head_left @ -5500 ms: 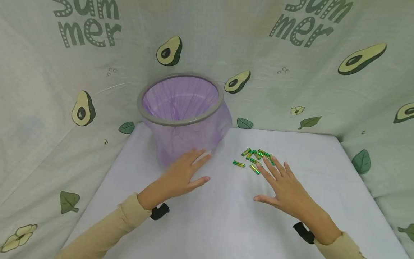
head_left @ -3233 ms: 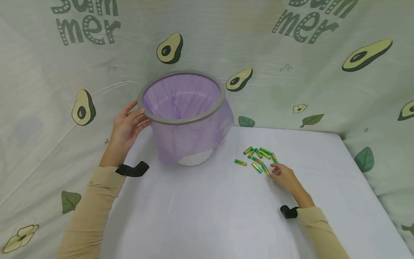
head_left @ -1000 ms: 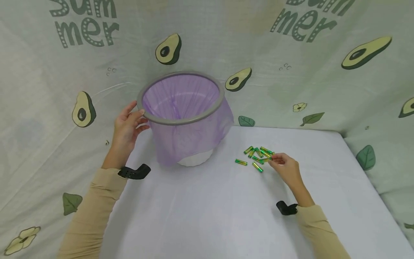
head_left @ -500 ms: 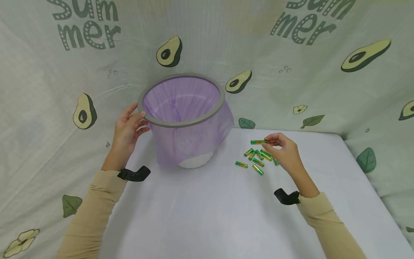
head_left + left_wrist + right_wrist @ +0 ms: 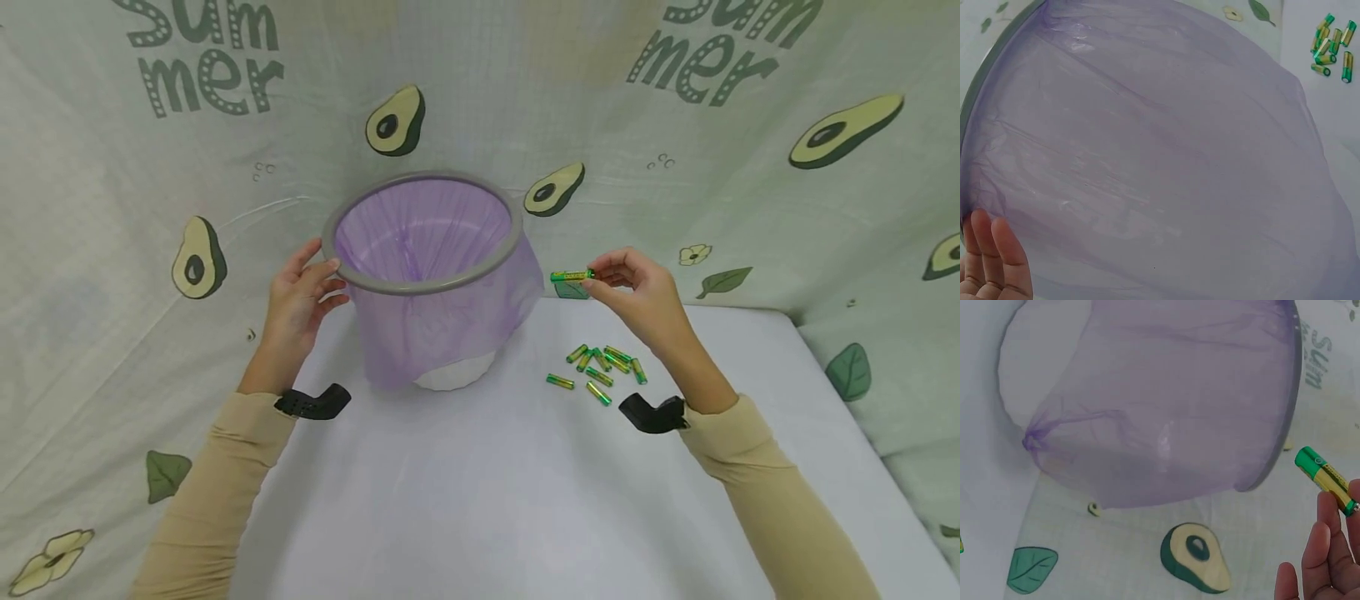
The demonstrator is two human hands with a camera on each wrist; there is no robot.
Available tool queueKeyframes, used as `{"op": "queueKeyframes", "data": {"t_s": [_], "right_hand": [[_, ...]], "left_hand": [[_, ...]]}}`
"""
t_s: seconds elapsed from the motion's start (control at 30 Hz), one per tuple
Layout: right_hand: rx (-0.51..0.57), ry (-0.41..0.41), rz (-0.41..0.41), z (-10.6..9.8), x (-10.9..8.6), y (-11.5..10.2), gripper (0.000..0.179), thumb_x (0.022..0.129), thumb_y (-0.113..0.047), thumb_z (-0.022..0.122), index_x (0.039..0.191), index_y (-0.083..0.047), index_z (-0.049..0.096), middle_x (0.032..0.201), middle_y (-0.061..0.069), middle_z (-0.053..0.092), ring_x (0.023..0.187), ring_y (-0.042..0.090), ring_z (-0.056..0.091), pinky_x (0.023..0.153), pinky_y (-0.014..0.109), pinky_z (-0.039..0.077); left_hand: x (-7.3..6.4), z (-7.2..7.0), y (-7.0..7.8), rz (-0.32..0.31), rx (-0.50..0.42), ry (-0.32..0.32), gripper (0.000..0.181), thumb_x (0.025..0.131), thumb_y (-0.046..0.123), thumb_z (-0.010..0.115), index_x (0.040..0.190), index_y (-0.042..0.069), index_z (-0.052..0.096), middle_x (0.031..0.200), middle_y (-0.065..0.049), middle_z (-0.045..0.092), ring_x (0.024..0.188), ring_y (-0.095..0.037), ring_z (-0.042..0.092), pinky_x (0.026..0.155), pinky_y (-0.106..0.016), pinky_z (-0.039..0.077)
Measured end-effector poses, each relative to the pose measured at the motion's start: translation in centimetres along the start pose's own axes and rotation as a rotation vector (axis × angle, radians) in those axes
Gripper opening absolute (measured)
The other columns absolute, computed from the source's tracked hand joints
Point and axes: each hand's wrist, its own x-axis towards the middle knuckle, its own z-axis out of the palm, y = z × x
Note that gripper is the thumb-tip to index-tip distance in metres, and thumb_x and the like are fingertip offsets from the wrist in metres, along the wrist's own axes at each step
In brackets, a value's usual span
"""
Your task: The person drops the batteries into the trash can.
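In the head view, a purple bag lines a trash can with a grey rim. My left hand touches the outside of the can at its left, fingertips right at the rim. Three of its fingers lie straight along the bag in the left wrist view. My right hand pinches one green-and-gold battery by its end, raised to the right of the can at about rim height. The battery points away from the fingertips in the right wrist view. Several matching batteries lie loosely grouped below that hand.
A white-covered table carries the can and the batteries. Cloth with avocado prints hangs behind and along both sides. Black wrist cameras sit on both wrists. The can's white base shows under the bag.
Earlier my right hand reached into the group; it has since picked up a battery and lifted it up and leftward. My left hand moved from in front of the can to its rim and stays there.
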Motion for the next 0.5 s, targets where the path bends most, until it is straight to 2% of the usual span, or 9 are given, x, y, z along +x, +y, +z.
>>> {"op": "queueKeyframes", "data": {"t_s": [0.23, 0.5], "right_hand": [[0.046, 0.005, -0.033, 1.0, 1.5, -1.9, 0.024, 0.087, -0.018, 0.065, 0.104, -0.003, 0.058, 0.09, -0.009, 0.064, 0.089, 0.009, 0.056, 0.08, 0.02, 0.045], [0.092, 0.001, -0.048, 2.9, 2.8, -3.2, 0.022, 0.086, -0.015, 0.066, 0.102, -0.003, 0.059, 0.093, 0.001, 0.066, 0.087, 0.011, 0.057, 0.083, 0.024, 0.045]], "left_hand": [[0.0, 0.0, -0.2, -0.015, 0.006, 0.001, 0.071, 0.084, 0.01, 0.068, 0.144, 0.011, 0.03, 0.082, 0.001, 0.059, 0.063, -0.01, 0.062, 0.059, -0.022, 0.054], [-0.1, 0.0, -0.2, -0.002, -0.004, 0.001, 0.07, 0.086, 0.008, 0.066, 0.145, 0.009, 0.029, 0.078, 0.002, 0.061, 0.062, -0.01, 0.061, 0.058, -0.022, 0.053]]}}
